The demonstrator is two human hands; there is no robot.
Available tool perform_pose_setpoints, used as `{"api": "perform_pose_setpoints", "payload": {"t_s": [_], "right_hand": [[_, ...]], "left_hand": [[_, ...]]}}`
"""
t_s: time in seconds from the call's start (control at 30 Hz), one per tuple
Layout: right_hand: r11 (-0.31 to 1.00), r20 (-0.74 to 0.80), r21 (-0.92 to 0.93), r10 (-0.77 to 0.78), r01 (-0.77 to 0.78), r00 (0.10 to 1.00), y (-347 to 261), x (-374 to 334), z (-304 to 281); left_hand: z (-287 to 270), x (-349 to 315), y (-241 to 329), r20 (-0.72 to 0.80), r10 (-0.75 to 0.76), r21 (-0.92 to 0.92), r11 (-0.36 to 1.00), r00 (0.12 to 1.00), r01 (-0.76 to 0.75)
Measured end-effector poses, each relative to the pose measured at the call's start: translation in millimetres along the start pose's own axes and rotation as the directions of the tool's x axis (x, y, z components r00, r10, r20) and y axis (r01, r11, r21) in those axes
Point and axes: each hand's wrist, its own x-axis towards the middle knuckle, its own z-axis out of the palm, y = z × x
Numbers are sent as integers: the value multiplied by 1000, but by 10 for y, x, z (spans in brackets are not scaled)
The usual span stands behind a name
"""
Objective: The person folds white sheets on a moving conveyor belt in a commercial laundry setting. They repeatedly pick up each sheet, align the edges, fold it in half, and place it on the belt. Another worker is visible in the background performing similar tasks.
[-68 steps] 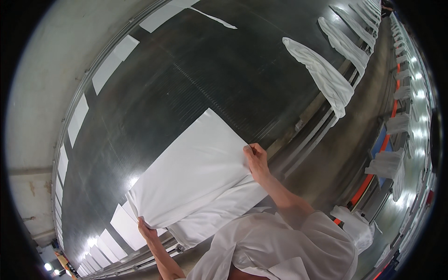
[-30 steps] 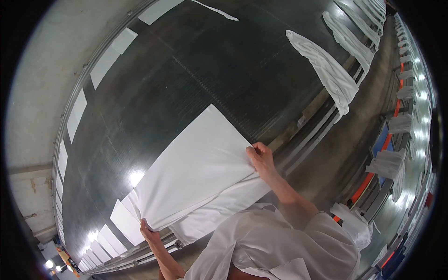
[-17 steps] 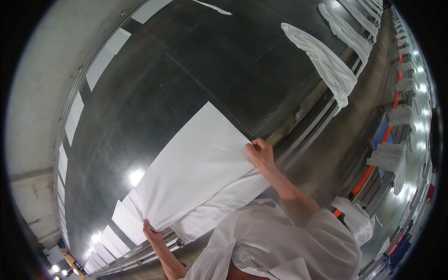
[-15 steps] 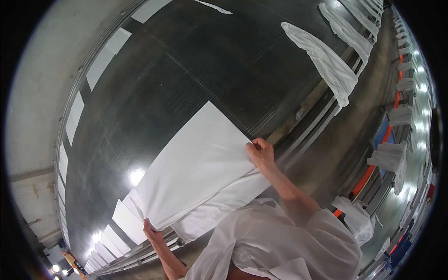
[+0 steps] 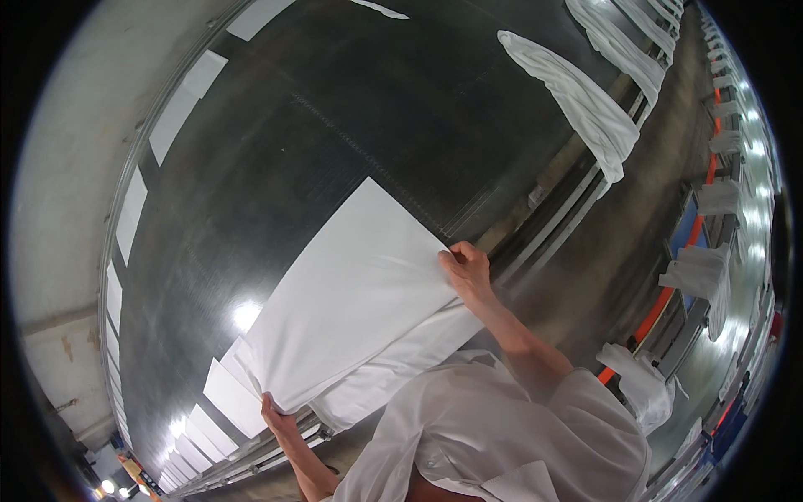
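A white fabric piece [image 5: 351,293] lies spread over the near edge of the long dark table [image 5: 335,125], its far corner flat on the surface. Its near part is folded in a loose layer and hangs toward my body. My right hand [image 5: 468,268] pinches its right edge between thumb and fingers. At the near left corner, my left hand [image 5: 278,416] is closed on the cloth with the thumb on top. Soft wrinkles run between the two hands. Beside the left hand, another flat white piece [image 5: 230,393] lies partly under the fabric.
Flat white pieces [image 5: 184,96] line the table's far left edge, and more lie in a row at lower left. Crumpled white cloths [image 5: 577,100] drape over the right edge at the back. A metal rail [image 5: 556,222] follows that edge. Across the aisle stands another table hung with white cloths [image 5: 703,272].
The whole view has shifted slightly. Both hands keep their hold on the fabric, which lies almost the same as before.
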Motion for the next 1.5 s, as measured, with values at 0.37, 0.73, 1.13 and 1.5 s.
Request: {"api": "perform_pose_setpoints", "payload": {"t_s": [0.37,0.73,1.13,1.5], "right_hand": [[999,-24,-16,27,-28,999,22,3,19],[998,-88,-68,-25,19,996,26,11,58],[998,-75,-11,-55,54,996,191,52,97],[992,-74,-55,-121,117,990,211,60,90]], "left_hand": [[129,-34,16,-93,-5,58,998,996,11],[-57,28,-59,-108,16,75,997,994,-8],[-59,-24,-125,-192,28,71,997,981,-14],[-259,145,-222,-321,307,556,827,896,-84]]}}
